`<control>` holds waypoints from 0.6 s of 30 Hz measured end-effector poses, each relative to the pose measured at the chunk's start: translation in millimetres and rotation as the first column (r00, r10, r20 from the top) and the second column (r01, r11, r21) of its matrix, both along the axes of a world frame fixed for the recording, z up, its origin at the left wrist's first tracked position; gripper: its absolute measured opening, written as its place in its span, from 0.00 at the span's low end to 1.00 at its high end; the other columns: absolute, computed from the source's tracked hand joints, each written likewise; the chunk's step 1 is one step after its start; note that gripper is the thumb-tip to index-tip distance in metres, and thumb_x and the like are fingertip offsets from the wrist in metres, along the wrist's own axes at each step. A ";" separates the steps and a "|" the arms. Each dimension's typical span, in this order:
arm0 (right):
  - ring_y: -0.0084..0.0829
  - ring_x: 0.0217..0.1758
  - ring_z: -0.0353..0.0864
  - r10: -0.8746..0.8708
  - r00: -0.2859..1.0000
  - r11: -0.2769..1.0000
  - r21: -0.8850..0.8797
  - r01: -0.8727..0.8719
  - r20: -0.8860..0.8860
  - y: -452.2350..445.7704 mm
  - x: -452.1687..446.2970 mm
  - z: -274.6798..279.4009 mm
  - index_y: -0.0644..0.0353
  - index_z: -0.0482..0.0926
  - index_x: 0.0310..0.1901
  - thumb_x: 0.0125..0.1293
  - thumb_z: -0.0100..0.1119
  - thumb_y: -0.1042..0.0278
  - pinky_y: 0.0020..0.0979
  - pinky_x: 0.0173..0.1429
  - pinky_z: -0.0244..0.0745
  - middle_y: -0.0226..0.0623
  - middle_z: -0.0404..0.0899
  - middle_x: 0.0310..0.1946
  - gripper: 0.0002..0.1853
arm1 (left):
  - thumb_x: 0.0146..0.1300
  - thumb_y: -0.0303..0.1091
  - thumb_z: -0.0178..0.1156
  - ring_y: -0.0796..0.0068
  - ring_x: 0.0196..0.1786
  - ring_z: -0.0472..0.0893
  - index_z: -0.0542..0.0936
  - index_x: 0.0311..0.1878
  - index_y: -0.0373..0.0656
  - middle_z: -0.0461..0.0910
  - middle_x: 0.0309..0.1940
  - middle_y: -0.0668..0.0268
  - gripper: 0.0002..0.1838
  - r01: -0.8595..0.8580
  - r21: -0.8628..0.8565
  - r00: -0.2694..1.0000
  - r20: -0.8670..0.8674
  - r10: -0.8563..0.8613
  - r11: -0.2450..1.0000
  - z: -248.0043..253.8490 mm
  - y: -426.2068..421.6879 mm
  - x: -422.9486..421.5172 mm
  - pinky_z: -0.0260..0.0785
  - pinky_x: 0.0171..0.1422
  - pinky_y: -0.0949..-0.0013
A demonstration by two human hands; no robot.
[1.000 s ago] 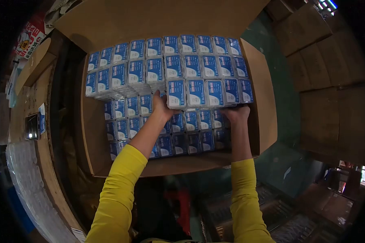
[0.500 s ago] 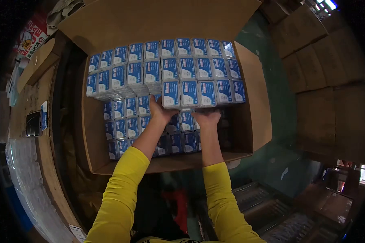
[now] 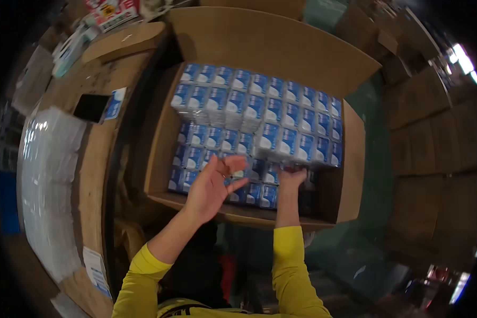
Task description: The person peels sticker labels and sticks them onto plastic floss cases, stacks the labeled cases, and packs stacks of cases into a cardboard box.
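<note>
A large cardboard box (image 3: 354, 159) holds rows of clear packs with blue-and-white labels (image 3: 254, 106), stacked higher at the back than at the front. My left hand (image 3: 210, 189) is raised over the lower front packs (image 3: 194, 157), fingers spread and holding nothing. Against the front of the higher stack, under its lower edge at the right, is my right hand (image 3: 292, 176). Its fingers are partly hidden below the packs, so their grip is unclear.
On the wooden bench (image 3: 93, 183) at the left lie a dark phone (image 3: 91, 108), a blue-and-white card (image 3: 115, 103) and a long stack of clear plastic pieces (image 3: 50, 193). Cardboard boxes (image 3: 413, 201) are stacked at the right. Green floor (image 3: 373, 138) shows between.
The view has swung to the left, so the box appears farther right. My left hand has come away from the packs and opened. My right hand remains at the stack's lower edge.
</note>
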State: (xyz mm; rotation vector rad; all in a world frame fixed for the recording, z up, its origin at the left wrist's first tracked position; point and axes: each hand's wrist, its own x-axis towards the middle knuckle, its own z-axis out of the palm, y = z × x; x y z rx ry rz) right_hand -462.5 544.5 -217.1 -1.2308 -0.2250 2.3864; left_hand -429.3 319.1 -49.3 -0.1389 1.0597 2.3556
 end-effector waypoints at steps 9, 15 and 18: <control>0.35 0.59 0.62 0.618 0.769 0.776 0.287 -0.562 -0.164 -178.5 109.5 107.9 0.56 0.51 0.65 0.68 0.42 0.57 0.39 0.64 0.60 0.36 0.56 0.61 0.27 | 0.66 0.60 0.27 0.60 0.58 0.64 0.68 0.54 0.34 0.69 0.49 0.54 0.37 -0.027 0.180 0.398 -0.900 0.176 0.983 167.4 -81.3 168.9 0.48 0.67 0.56; 0.32 0.49 0.70 0.956 0.118 0.250 0.543 -0.801 -0.267 -297.0 218.5 174.1 0.58 0.56 0.62 0.69 0.40 0.62 0.36 0.52 0.68 0.38 0.61 0.57 0.22 | 0.66 0.61 0.27 0.61 0.60 0.62 0.68 0.56 0.35 0.67 0.51 0.55 0.37 -0.283 0.182 0.314 -0.910 0.270 0.942 191.8 -130.2 258.7 0.46 0.67 0.56; 0.29 0.48 0.71 0.973 -0.209 -0.031 0.846 -0.533 -0.096 -335.4 251.9 199.4 0.63 0.61 0.58 0.69 0.40 0.68 0.32 0.53 0.68 0.39 0.67 0.52 0.18 | 0.65 0.61 0.27 0.62 0.61 0.61 0.67 0.56 0.36 0.66 0.52 0.55 0.37 -0.401 0.169 0.293 -0.907 0.301 0.900 198.7 -157.7 302.7 0.46 0.68 0.57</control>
